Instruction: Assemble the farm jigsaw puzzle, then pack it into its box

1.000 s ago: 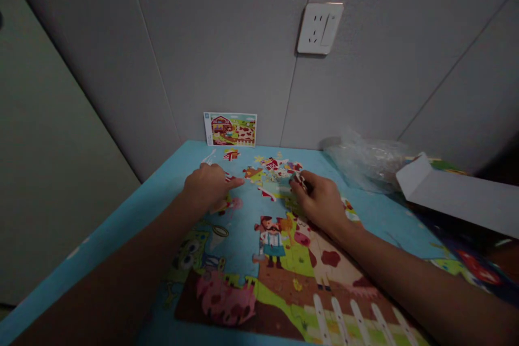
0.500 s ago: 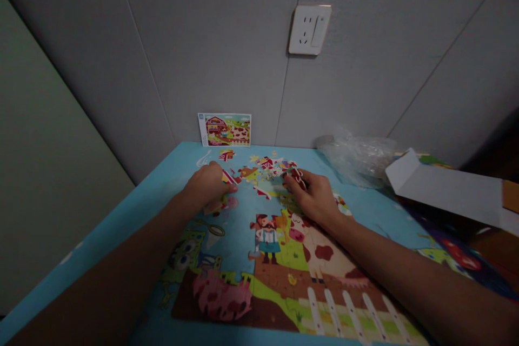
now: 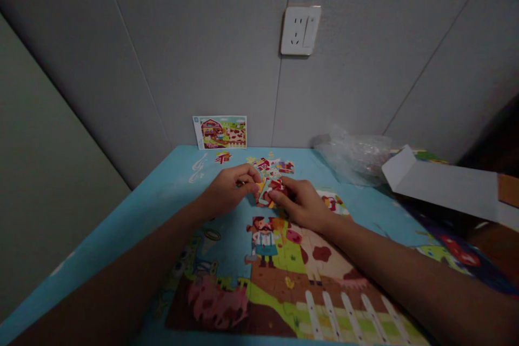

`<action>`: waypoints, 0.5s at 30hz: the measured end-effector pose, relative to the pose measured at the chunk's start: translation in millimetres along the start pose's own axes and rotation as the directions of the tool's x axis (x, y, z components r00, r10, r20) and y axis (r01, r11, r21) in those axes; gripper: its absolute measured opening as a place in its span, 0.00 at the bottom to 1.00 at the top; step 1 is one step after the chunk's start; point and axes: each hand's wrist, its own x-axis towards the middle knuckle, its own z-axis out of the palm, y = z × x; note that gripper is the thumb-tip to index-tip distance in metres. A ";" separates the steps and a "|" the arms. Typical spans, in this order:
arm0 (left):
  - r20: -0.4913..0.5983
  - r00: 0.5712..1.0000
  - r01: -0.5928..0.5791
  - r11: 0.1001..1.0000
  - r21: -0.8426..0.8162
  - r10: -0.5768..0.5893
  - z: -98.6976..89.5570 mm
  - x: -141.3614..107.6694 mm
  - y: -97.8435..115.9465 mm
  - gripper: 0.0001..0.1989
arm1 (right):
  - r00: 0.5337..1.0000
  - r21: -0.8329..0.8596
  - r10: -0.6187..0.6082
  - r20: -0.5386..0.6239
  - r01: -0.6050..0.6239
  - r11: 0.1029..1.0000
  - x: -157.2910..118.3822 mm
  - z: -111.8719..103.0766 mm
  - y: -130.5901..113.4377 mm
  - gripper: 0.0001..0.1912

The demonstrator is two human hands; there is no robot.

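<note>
White box (image 3: 450, 186) beside clear bag (image 3: 352, 159); left grip (image 3: 230, 189), right grip (image 3: 305, 204) pinching puzzle pieces (image 3: 265, 194)

Grey panelled wall (image 3: 211, 54) rising behind the far edge of a blue-covered surface (image 3: 130, 221). Narrow seams (image 3: 137, 54) divide the wall; the middle one meets a white socket plate (image 3: 300, 31), with switch, mounted above the far edge. A plain, pale greenish panel (image 3: 48, 162) stands beyond the left edge. Lighting is dim, deepening to shadow beyond the far right corner.
</note>
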 end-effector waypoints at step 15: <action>0.095 0.775 0.226 0.414 0.882 -0.625 -75.7 -16.7 -7.8 0.33 | 0.953 -0.068 0.167 -0.254 -0.190 0.979 5.4 1.8 2.6 0.19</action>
